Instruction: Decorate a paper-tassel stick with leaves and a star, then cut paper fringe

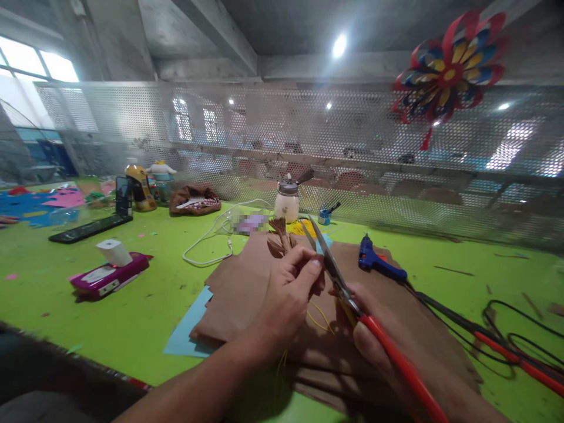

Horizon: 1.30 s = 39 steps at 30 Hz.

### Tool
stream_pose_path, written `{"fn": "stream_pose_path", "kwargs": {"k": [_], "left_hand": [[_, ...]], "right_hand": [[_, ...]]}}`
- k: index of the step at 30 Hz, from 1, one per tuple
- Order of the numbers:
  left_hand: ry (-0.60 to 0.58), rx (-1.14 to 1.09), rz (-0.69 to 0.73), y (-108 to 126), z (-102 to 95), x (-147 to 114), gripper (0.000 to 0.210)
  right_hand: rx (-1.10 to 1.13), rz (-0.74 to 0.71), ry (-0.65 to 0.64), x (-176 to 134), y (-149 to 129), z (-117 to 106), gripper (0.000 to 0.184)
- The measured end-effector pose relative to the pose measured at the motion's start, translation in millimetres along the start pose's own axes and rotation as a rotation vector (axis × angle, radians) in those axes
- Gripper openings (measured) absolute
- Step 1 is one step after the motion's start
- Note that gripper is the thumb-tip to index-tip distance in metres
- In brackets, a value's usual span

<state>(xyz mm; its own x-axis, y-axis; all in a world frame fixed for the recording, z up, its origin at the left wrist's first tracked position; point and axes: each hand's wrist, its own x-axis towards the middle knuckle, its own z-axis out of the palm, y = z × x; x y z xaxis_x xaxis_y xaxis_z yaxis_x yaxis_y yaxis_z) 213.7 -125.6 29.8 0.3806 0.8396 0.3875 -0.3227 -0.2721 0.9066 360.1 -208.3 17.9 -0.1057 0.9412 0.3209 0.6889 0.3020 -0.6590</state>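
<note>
My left hand is closed in a pinch, and yellow thread hangs in loops below its fingers. Just behind the knuckles a fringed, fan-shaped piece of brown paper sticks up; whether this hand also grips it I cannot tell. My right hand is closed on red-handled scissors. Their blades are slightly apart and point up and away, right beside my left fingertips. Beneath both hands lies a stack of brown paper sheets.
A blue glue gun lies to the right, with dark cables near it. Left are a purple power strip, a phone and a white cable. A jar and yellow strands are behind. A perforated screen borders the green table.
</note>
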Motion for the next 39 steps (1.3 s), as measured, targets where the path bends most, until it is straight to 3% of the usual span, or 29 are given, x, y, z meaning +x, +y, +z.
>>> {"fn": "stream_pose_path", "kwargs": {"k": [12,18,29,39], "left_hand": [[-0.008,-0.071,-0.032,-2.8,-0.4,1.0,0.016],[-0.002,-0.069,-0.058,-2.5,0.4,1.0,0.016],[-0.005,-0.087,-0.106,-3.6,-0.5,2.1,0.017],[0.023,-0.043,-0.064,-0.2,2.6,-1.4,0.018]], "right_hand": [[-0.039,0.123,-0.029,-7.0,-1.8,-2.2,0.048],[0.056,0.098,-0.076,-5.8,-7.8,-4.4,0.045],[0.007,0.046,-0.077,-1.3,-13.5,-7.7,0.028],[0.017,0.035,-0.037,-3.7,-8.2,-0.9,0.028]]}}
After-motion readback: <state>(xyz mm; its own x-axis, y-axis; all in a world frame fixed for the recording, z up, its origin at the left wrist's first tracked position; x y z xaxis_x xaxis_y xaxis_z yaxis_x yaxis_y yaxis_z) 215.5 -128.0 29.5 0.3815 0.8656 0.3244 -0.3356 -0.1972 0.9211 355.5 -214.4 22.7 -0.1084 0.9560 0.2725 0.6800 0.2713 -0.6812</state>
